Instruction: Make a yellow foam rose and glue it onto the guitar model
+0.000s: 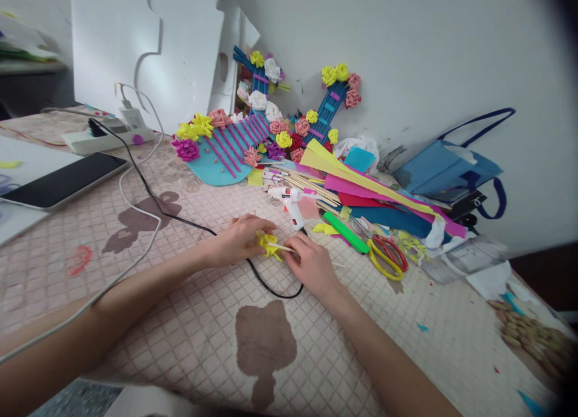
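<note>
Near the middle of the frame, above the patterned desk (189, 338), we have a small yellow flower (268, 244) between our hands. Our left hand (244, 239) is nearly closed, its thumb and fingers pinching the flower from the left. Our right hand (311, 261) is curled, with thumb and fingertips gripping a thin stick (284, 247) whose end meets the flower. The black cord (273, 293) loops just below our hands, and a white cable (153, 237) crosses over our left forearm. Just above our right hand we see the white glue gun (293, 211); to its right lie a green tool (345, 232) and scissors (392, 276) with yellow and red handles. At upper centre stands a blue guitar (212, 167) covered in paper flowers (284, 140). Coloured paper (361, 182) and a blue bag (445, 167) fill the right, the tablet (67, 179) the left, and peanuts (533, 338) the lower right.
</note>
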Motion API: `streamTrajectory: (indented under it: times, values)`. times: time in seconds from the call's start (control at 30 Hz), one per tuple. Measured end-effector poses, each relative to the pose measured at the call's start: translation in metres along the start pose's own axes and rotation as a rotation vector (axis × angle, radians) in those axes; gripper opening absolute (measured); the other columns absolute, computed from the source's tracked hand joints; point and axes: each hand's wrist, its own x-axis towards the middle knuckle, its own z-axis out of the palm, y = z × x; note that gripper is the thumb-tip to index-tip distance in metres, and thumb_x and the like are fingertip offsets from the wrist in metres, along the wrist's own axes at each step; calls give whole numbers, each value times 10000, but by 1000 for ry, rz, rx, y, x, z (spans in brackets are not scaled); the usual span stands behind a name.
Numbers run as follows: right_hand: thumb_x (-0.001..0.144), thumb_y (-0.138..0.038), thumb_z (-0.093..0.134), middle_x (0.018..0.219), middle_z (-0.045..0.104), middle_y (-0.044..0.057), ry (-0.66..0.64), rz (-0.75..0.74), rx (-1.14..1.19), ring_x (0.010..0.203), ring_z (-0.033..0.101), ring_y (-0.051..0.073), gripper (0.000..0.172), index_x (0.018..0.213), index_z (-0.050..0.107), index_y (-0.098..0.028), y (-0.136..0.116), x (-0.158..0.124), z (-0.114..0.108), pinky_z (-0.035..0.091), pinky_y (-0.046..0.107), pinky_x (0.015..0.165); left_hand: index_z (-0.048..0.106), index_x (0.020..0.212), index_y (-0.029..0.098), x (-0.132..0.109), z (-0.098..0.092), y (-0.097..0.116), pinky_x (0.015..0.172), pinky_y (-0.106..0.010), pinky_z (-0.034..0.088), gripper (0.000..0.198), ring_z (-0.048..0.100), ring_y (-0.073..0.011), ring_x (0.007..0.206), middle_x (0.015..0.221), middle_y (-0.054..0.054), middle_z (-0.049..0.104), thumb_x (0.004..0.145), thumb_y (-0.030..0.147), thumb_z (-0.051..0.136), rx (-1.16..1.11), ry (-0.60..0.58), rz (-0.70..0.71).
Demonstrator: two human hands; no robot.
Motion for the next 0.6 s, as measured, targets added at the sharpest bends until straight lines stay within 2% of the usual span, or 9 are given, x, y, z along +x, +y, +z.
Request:
streamTrajectory:
  times: [0.47,0.6]
  values:
    - [859,-177,517,848,613,13,6,3,17,720,575,150,82,800,558,-217,1,-1,1,416,258,631,515,1158,200,-1,-2,1,917,-373,403,361,500,-227,1114,1141,-53,617,810,257,592,-38,-11,2]
    - [871,-253,535,884,623,18,48,1,71,783,593,160,45,892,553,-218,1,-2,-1,424,261,659,511,1166,215,-1,-2,0,921,-366,395,370,502,-221,1111,1144,-44,612,809,269,594,-38,-9,11]
